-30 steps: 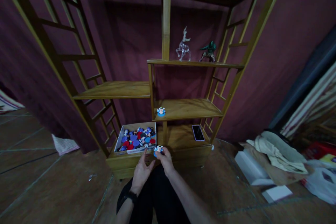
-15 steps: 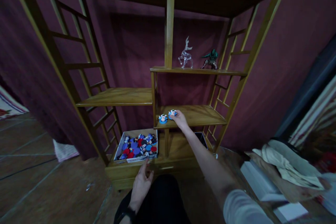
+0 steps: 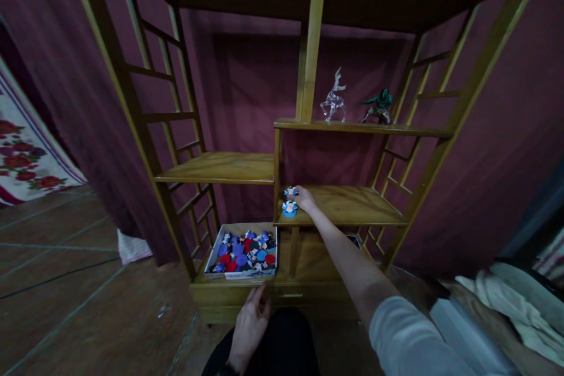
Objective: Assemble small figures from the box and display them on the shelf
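Observation:
My right hand (image 3: 304, 200) reaches onto the lower right shelf (image 3: 352, 205), its fingers closed on a small toy figurine (image 3: 291, 192) in white and blue. That figurine is directly behind a similar toy figurine (image 3: 289, 209) on a round blue base, which stands near the shelf's front left corner. Whether the held one touches the wood I cannot tell. My left hand (image 3: 252, 320) hangs over my leg with nothing in it, fingers loosely stretched. Just beyond it, a shallow box (image 3: 219, 275) holds several jumbled figurines (image 3: 240, 249) with blue, red and purple bases.
A clear glass deer (image 3: 333, 100) and a dark green figure (image 3: 379, 107) stand on the upper right shelf (image 3: 365, 127). Left of the divider is another shelf (image 3: 220, 167). A dark container (image 3: 353, 240) sits below, partly behind my forearm. Pale cloth (image 3: 506, 299) lies at right.
My right hand has moved its figurine from the right side of the standing one to behind it. The view has turned left, so the cabinet appears further right.

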